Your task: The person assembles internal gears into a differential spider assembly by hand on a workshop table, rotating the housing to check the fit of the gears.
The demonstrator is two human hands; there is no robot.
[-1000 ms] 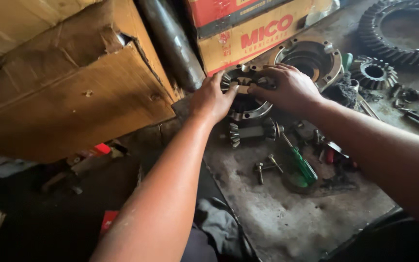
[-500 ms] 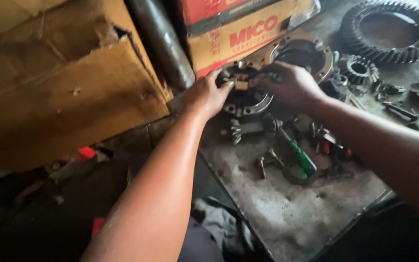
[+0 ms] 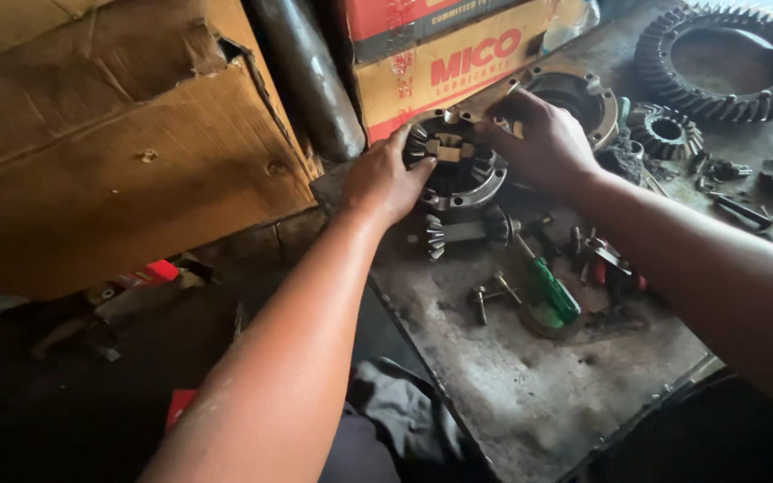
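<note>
Near the greasy metal bench's (image 3: 530,394) back edge, left hand (image 3: 386,179) and right hand (image 3: 543,143) clasp (fingers loosely curled) a round steel differential gear housing (image 3: 454,161).

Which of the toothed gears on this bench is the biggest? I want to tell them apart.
The large ring gear at the bench's far right corner: an open ring with teeth all round, far wider than the small bevel gear beside it.

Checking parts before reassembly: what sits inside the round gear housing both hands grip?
Inside the gear housing, small bevel gears surround a cross-shaped piece. The right hand hides its right edge.
</note>
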